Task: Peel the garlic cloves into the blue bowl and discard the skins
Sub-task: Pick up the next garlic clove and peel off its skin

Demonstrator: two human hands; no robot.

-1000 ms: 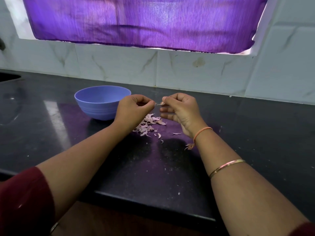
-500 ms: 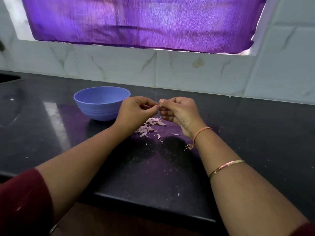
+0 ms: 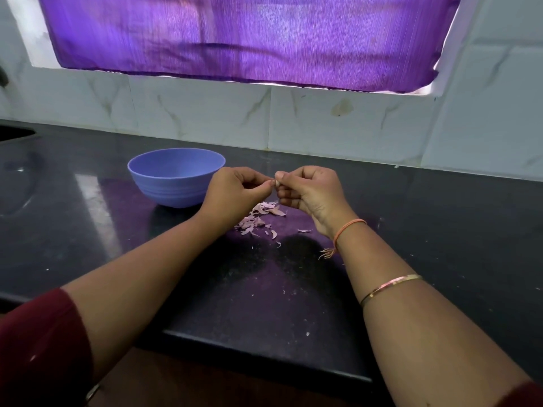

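A blue bowl (image 3: pixel 176 177) stands on the black counter, left of my hands. My left hand (image 3: pixel 235 195) and my right hand (image 3: pixel 311 192) meet fingertip to fingertip above the counter, both with curled fingers. Between them they pinch a small pale garlic clove (image 3: pixel 276 182), mostly hidden by the fingertips. A pile of pinkish garlic skins (image 3: pixel 261 218) lies on the counter just below my hands, right of the bowl. The inside of the bowl is not visible from here.
The black counter (image 3: pixel 440 230) runs to a white tiled wall (image 3: pixel 205 113) behind, under a purple curtain (image 3: pixel 249 39). Its front edge (image 3: pixel 264 356) is near me. A dark sink corner (image 3: pixel 11 132) shows at the far left.
My hands have closed together: the gap between the fingertips a second ago is gone, and both now pinch the clove. The bowl and skins have not moved.
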